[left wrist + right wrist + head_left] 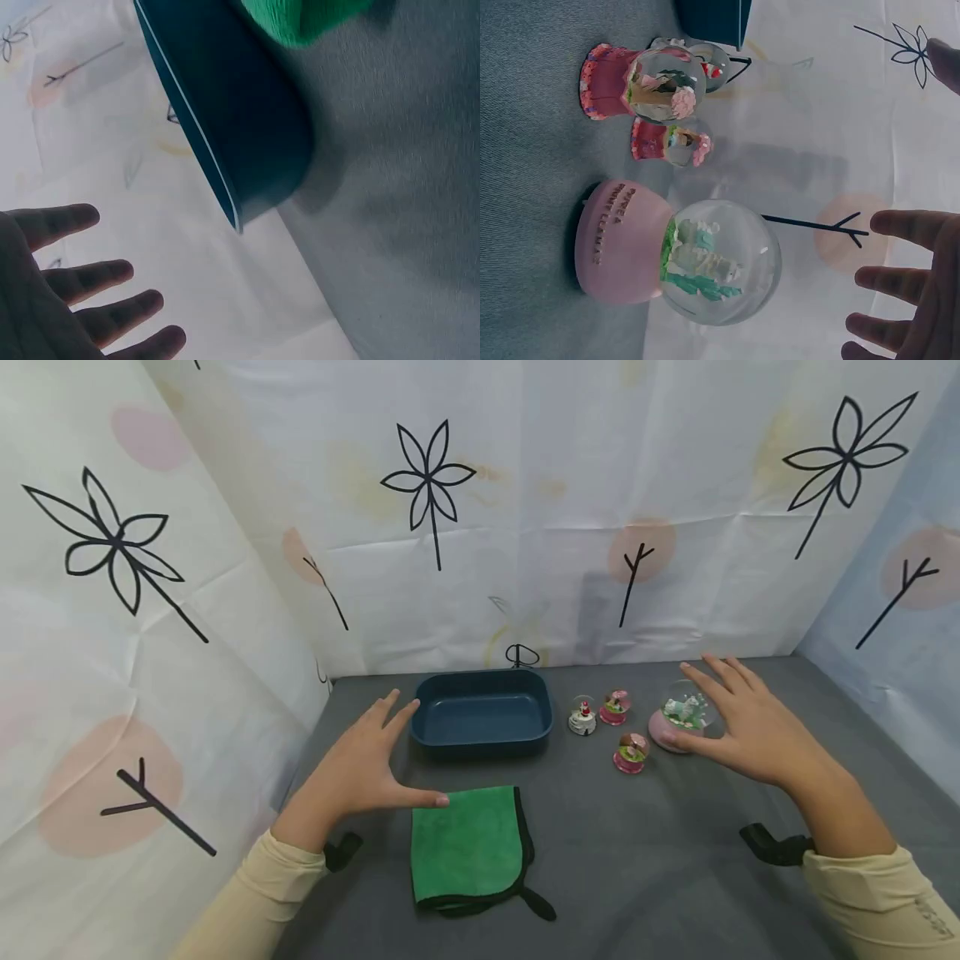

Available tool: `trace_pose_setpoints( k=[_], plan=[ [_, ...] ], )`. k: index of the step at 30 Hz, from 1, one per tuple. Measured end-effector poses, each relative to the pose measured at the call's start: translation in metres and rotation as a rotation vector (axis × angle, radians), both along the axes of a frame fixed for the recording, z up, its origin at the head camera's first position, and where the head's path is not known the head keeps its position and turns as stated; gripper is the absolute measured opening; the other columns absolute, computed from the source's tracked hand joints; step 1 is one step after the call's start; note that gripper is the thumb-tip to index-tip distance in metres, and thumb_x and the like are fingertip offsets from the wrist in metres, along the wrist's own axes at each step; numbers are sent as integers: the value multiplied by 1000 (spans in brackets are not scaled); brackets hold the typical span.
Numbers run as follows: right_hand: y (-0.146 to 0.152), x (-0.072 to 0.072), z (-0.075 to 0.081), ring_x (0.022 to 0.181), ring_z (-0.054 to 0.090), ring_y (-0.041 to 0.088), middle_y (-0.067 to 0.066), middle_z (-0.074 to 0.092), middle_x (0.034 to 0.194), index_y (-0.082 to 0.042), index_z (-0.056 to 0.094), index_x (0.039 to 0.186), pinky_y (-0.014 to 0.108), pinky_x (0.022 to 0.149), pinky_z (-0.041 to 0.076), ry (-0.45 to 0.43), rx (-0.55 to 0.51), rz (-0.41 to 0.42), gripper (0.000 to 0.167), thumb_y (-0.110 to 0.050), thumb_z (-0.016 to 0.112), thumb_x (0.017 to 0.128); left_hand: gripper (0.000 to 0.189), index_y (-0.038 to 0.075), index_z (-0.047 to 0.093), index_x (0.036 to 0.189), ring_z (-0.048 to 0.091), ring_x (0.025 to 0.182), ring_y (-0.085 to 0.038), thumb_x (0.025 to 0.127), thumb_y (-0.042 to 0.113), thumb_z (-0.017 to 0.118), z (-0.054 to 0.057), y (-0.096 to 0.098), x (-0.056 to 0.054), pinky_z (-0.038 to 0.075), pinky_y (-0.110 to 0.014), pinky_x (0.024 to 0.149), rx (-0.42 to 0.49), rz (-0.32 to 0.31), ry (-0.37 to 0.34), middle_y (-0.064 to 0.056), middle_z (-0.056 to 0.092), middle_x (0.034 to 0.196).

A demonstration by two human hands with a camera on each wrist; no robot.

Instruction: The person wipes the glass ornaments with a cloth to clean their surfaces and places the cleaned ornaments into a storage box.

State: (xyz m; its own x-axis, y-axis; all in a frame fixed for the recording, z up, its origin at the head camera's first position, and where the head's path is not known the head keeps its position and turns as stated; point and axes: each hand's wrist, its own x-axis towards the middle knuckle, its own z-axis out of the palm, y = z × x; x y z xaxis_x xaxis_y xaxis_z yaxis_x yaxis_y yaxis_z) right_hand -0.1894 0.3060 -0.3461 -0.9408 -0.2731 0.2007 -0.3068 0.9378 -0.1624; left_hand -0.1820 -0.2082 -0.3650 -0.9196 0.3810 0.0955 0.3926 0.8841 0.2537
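My left hand [360, 767] hovers with spread fingers between the dark blue rectangular tray [482, 747] and a folded green cloth [467, 847] with black edging. On the other side, my right hand [753, 727] is held in the air, fingers apart, overlapping the large snow globe [675, 732] in the head view. That globe has a pink base [622, 244] and a white-and-green figure inside its clear ball [720, 262]. Left of it stand two small pink-based snow globes [631, 752] [615, 707] and a small white-based snow globe [582, 717] with a red figure. Neither hand holds anything.
The grey tabletop [600, 852] meets a patterned cloth backdrop [517, 585] at the back, with more hanging cloth at left and right. Black straps [776, 846] sit at the wrists. The tray stands near the back edge, close to the backdrop.
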Motion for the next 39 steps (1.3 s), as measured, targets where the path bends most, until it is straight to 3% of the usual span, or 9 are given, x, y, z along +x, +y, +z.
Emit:
trace_pose_setpoints(
  k=[6,15,22,29,32,39],
  plan=[
    [5,-3,-7,150,30,58,28,31,167,-9,31,167,84,108,32,17,-80,-11,103,-57,79,89,139,28,21,171,31,160,-42,61,99,70,-3,8,13,43,-70,116,22,-31,7,-11,17,178],
    [13,-6,-17,143,38,57,28,42,160,-9,38,164,82,105,35,90,-171,-30,96,-50,82,89,134,28,28,169,38,156,-40,62,96,72,-11,14,21,47,-68,112,62,-91,19,-8,25,176],
    [26,-15,-30,141,38,60,32,41,158,-7,38,163,83,104,34,71,-251,-36,92,-46,81,92,130,25,37,166,44,153,-37,63,94,74,-23,20,24,47,-65,115,82,-155,12,-6,35,172],
    [34,-17,-40,144,36,60,34,36,161,-6,33,166,83,104,32,47,-307,-76,96,-46,81,92,124,21,43,163,44,153,-34,66,90,76,-38,27,27,46,-61,117,104,-239,-42,-6,39,170],
    [35,-16,-43,143,36,61,35,34,162,-6,31,166,84,103,32,42,-312,-98,98,-47,81,92,124,19,46,161,44,153,-33,66,91,76,-44,29,29,47,-60,117,109,-243,-73,-5,38,170],
    [40,-17,-51,128,49,59,37,41,156,-3,31,166,78,97,45,59,-366,-90,97,-39,83,92,126,15,50,158,44,154,-29,64,95,73,-54,34,32,47,-57,119,102,-254,-91,-4,40,169]
  ],
)
